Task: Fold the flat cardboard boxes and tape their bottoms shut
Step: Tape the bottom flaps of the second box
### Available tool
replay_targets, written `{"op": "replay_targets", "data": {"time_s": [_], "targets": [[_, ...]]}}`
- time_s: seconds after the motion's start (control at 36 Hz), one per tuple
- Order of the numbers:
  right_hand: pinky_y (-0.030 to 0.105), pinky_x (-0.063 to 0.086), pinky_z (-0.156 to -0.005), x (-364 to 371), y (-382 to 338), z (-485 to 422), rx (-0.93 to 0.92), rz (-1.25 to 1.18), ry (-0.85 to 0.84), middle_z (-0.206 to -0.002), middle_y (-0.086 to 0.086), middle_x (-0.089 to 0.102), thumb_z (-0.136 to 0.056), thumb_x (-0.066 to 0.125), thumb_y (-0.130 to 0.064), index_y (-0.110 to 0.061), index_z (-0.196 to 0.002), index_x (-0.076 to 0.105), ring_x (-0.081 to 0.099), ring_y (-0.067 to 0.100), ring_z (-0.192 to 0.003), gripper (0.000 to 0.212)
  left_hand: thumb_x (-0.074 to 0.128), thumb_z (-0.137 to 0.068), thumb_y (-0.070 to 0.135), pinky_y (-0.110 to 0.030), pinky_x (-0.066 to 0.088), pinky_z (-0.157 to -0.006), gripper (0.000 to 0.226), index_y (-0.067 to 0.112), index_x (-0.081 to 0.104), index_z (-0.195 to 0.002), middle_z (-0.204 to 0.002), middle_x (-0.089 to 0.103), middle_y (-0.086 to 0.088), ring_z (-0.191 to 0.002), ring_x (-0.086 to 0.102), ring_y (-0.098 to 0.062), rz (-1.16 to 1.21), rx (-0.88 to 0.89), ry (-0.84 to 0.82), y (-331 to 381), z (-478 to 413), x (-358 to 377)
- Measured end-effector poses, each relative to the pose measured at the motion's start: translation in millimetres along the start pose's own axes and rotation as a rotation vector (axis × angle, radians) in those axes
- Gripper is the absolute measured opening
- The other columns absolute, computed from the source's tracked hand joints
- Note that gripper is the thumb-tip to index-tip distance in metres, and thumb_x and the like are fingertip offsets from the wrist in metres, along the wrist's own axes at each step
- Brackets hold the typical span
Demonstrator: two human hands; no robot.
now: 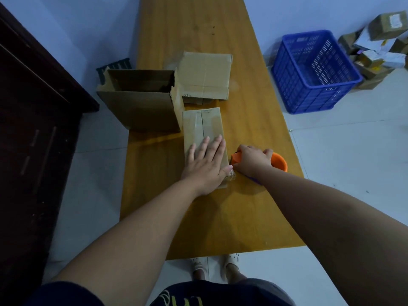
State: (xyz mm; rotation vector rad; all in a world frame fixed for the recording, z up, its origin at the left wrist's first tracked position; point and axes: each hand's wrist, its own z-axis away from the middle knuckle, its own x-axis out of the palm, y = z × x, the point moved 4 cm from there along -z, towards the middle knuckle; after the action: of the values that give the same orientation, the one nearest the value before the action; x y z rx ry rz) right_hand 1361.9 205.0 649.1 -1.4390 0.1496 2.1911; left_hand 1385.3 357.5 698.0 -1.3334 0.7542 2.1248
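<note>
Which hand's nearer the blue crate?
Right. Right hand grips the tape dispenser on the side toward the blue crate; left hand lies flat on the small box, farther away.

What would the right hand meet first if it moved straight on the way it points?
Probably the right side of the small box under the flat left hand: the right hand points left toward it, the orange tape dispenser leading. The gap between them is hard to judge.
</note>
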Motion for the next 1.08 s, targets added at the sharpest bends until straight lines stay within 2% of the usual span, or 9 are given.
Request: {"op": "replay_targets", "data": {"time_s": [0.25, 0.47, 0.58, 0.69, 0.75, 0.81, 0.89, 0.97, 1.08], "targets": [[0.052, 0.024, -0.106, -2, -10, -1, -0.013, 0.135, 0.063, -0.13, 0.013, 0.049, -0.096, 0.049, -0.04, -0.022, -0.133, 0.044, 0.049, 0.032, -0.12, 0.041, 0.011, -0.099, 0.056, -0.046, -0.016, -0.115, 0.069, 0.023, -0.021, -0.15, -0.155, -0.03, 0.009, -0.142, -0.028, -0.016, 0.006, 0.021, 0.011, -1, 1, 0], [0.051, 0.024, -0.109, -5, -6, 3, -0.048, 0.192, 0.128, -0.143, 0.013, 0.034, -0.094, 0.051, -0.046, -0.027, -0.139, 0.042, 0.03, 0.034, -0.134, 0.05, 0.011, -0.099, 0.056, -0.046, -0.016, -0.115, 0.068, 0.022, -0.02, -0.149, -0.156, -0.028, 0.008, -0.143, -0.026, -0.018, 0.005, 0.03, 0.013, -1, 1, -1], [0.047, 0.029, -0.108, -14, -6, 13, -0.102, -0.002, 0.301, -0.141, 0.009, 0.041, -0.098, 0.047, -0.036, -0.026, -0.141, 0.042, 0.032, 0.029, -0.135, 0.044, 0.012, -0.1, 0.054, -0.045, -0.016, -0.115, 0.066, 0.023, -0.018, -0.15, -0.156, -0.027, 0.009, -0.143, -0.026, -0.016, 0.043, 0.024, 0.004, -1, 1, -2], [0.039, 0.046, -0.091, -25, -8, 26, -0.069, -0.434, 0.45, -0.11, 0.008, 0.063, -0.1, 0.046, -0.028, -0.012, -0.115, 0.062, 0.056, 0.023, -0.105, 0.027, 0.013, -0.102, 0.047, -0.041, -0.018, -0.115, 0.059, 0.027, -0.012, -0.152, -0.157, -0.022, 0.012, -0.143, -0.024, -0.012, 0.136, 0.028, 0.014, -4, -1, -3], [0.038, 0.049, -0.08, -22, -10, 34, 0.012, -0.739, 0.347, -0.09, 0.005, 0.066, -0.101, 0.044, -0.031, -0.006, -0.102, 0.065, 0.061, 0.019, -0.086, 0.032, 0.018, -0.103, 0.043, -0.04, -0.017, -0.115, 0.058, 0.029, -0.01, -0.152, -0.158, -0.02, 0.013, -0.143, -0.023, -0.011, 0.158, 0.033, 0.02, -5, -2, -3], [0.029, 0.046, -0.066, -13, -16, 45, 0.048, -1.035, 0.184, -0.072, 0.003, 0.06, -0.103, 0.041, -0.035, -0.004, -0.088, 0.063, 0.056, 0.013, -0.067, 0.041, 0.024, -0.103, 0.04, -0.039, -0.016, -0.115, 0.058, 0.03, -0.006, -0.153, -0.158, -0.017, 0.014, -0.144, -0.021, -0.01, 0.195, 0.031, 0.027, -7, -3, -5], [0.02, 0.039, -0.052, 5, -24, 62, 0.081, -1.335, 0.004, -0.06, 0.001, 0.051, -0.103, 0.035, -0.043, -0.013, -0.074, 0.052, 0.047, 0.006, -0.051, 0.046, 0.03, -0.103, 0.036, -0.037, -0.015, -0.114, 0.057, 0.032, 0.002, -0.153, -0.159, -0.011, 0.016, -0.145, -0.017, -0.008, 0.267, 0.026, 0.044, -8, -3, -7], [0.025, 0.037, -0.062, 21, -28, 72, 0.115, -1.346, -0.027, -0.065, -0.003, 0.05, -0.101, 0.032, -0.051, -0.018, -0.074, 0.05, 0.046, 0.008, -0.061, 0.046, 0.035, -0.102, 0.036, -0.035, -0.015, -0.114, 0.058, 0.034, 0.006, -0.152, -0.16, -0.005, 0.017, -0.146, -0.013, -0.008, 0.303, 0.011, 0.076, -8, -3, -8], [0.027, 0.043, -0.076, 37, -33, 82, 0.09, -1.25, -0.049, -0.095, -0.005, 0.055, -0.102, 0.031, -0.048, -0.017, -0.109, 0.049, 0.054, 0.011, -0.091, 0.037, 0.037, -0.102, 0.037, -0.035, -0.015, -0.113, 0.06, 0.035, 0.005, -0.152, -0.16, -0.003, 0.014, -0.146, -0.011, -0.01, 0.304, -0.002, 0.101, -7, -2, -8]]}}
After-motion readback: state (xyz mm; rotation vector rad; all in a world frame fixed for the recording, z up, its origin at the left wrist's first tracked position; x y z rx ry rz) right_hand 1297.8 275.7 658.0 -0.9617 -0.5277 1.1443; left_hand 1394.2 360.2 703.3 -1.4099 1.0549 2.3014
